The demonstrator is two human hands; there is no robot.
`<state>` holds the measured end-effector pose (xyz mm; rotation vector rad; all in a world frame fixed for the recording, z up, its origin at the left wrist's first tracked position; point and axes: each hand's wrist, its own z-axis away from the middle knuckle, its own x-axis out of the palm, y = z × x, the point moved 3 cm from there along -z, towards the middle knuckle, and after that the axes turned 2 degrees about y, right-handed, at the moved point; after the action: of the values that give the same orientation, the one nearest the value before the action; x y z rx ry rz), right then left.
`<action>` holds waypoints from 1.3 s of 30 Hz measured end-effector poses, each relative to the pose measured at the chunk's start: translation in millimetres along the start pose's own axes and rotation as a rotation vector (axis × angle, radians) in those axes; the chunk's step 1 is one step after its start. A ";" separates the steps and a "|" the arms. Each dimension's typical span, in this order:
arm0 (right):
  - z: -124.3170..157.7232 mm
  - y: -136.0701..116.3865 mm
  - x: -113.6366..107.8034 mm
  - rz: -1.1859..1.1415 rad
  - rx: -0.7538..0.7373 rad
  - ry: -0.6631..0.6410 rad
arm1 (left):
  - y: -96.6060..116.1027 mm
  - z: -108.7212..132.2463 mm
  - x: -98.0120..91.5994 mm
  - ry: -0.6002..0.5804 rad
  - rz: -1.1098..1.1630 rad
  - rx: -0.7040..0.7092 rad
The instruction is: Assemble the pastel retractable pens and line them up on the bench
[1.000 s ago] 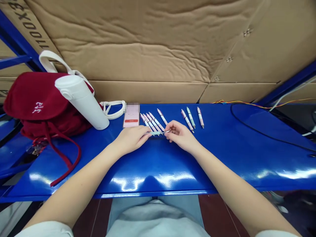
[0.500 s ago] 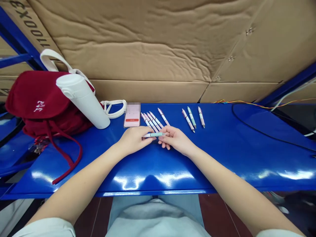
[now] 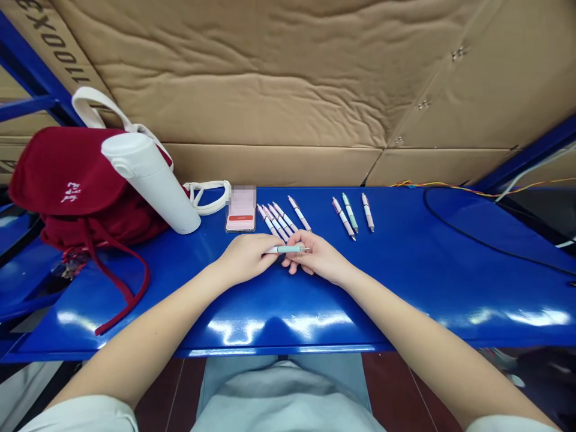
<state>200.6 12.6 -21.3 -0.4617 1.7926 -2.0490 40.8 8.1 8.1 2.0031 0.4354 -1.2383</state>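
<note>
Our left hand [image 3: 245, 259] and right hand [image 3: 317, 258] meet at twelve o'clock, both clamped on a mint-and-white pen [image 3: 288, 248], held level, its metal tip toward three o'clock. Pink-and-white pens [image 3: 279, 221] lie fanned beyond, and three more pens [image 3: 353, 215] sit apart at one o'clock, seemingly kept as a separate group.

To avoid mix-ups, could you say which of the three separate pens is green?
The middle pen is mint green; the left pen and right pen are pink.
</note>
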 end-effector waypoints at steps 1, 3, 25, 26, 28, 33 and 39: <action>0.0 -0.2 0.2 0.004 -0.002 0.001 | 0.4 0.0 0.0 0.000 0.000 0.006; -0.1 -1.0 -0.6 0.016 -0.003 0.004 | -0.2 -0.1 0.0 -0.002 -0.007 0.008; 6.1 -20.3 -33.3 0.366 -0.164 0.328 | -9.0 -2.2 -7.0 0.030 -0.150 -0.117; 7.3 -22.7 -36.6 0.433 -0.198 0.343 | -9.5 -2.2 -7.8 0.035 -0.167 -0.110; 9.0 -25.0 -39.5 0.539 -0.251 0.351 | -9.9 -2.1 -9.9 0.054 -0.192 -0.106; 10.2 -24.6 -36.9 0.617 -0.292 0.347 | -9.1 -1.3 -16.0 0.080 -0.236 -0.132; 11.0 -27.7 -37.6 0.559 -0.302 0.386 | -9.3 -1.3 -17.4 0.071 -0.254 -0.137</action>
<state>236.9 24.5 7.6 0.3590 2.1500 -1.5522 27.6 16.9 19.8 1.9219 0.8090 -1.2537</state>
